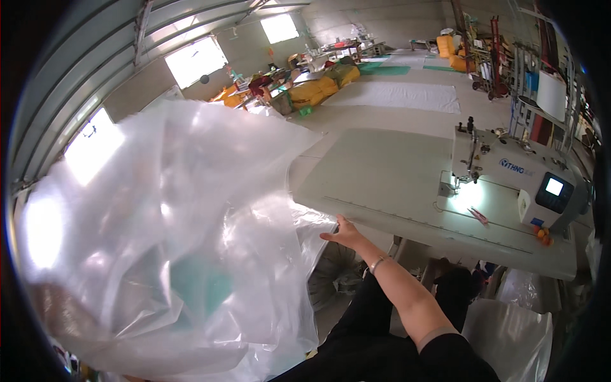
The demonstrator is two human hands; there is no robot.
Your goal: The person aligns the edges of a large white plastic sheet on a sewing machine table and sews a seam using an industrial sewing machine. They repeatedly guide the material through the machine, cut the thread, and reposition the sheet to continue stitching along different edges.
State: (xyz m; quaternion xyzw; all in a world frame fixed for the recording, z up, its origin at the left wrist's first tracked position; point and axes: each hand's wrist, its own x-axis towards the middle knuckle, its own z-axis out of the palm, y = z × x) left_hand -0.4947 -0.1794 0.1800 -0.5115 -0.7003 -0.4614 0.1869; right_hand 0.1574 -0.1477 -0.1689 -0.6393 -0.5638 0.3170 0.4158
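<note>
A large, crumpled sheet of clear plastic film [210, 210] billows over the left half of the view. My right hand [347, 234] reaches up and left to the film's right edge, beside the front left corner of the sewing table [382, 153]. Its thumb and forefinger are spread apart, with no film plainly between them. My left hand is out of sight; the film covers the area where it might be. On the table's right side stands a white sewing machine [509, 165], its lamp lit over the needle area. Small pink-handled thread snips [478, 216] lie near the needle.
Small orange objects [543, 235] sit by the machine's base. More clear plastic [509, 337] lies at lower right, beside my legs. Yellow bundles [312, 92] and a white sheet [394, 97] are on the floor farther back. Metal racks [528, 83] stand at the right.
</note>
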